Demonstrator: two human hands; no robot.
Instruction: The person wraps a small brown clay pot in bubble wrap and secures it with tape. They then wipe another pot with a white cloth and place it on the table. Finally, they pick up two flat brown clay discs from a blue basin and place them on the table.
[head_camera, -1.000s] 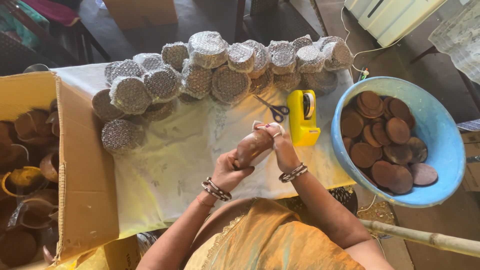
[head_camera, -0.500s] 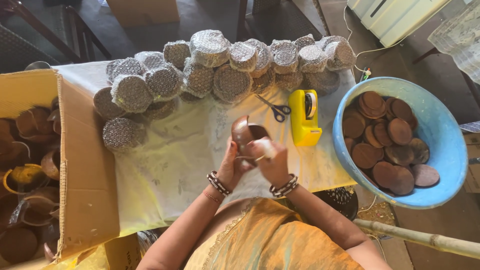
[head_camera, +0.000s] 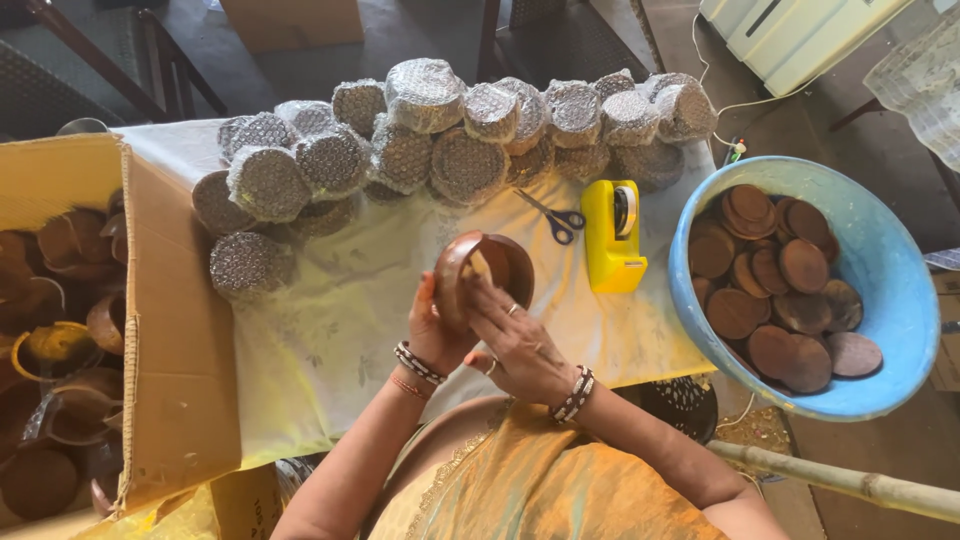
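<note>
Brown clay bowl (head_camera: 484, 277) held up above the desk (head_camera: 330, 310), tilted on edge so its inside faces the person; left hand (head_camera: 437, 330) grip clenched on its rim; right hand (head_camera: 520, 340) steadies it, fingers (head_camera: 487, 296) in the hollow; yellow tape dispenser (head_camera: 612, 235) and scissors (head_camera: 553, 219) just beyond, within reach.

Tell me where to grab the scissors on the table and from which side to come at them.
Take the scissors by the blue handle loops at their right end, next to the yellow tape dispenser. They lie flat on the cloth with the blades pointing up-left toward the wrapped bundles, so coming from above, on the near side, probably suits best; the dispenser crowds the right.
</note>
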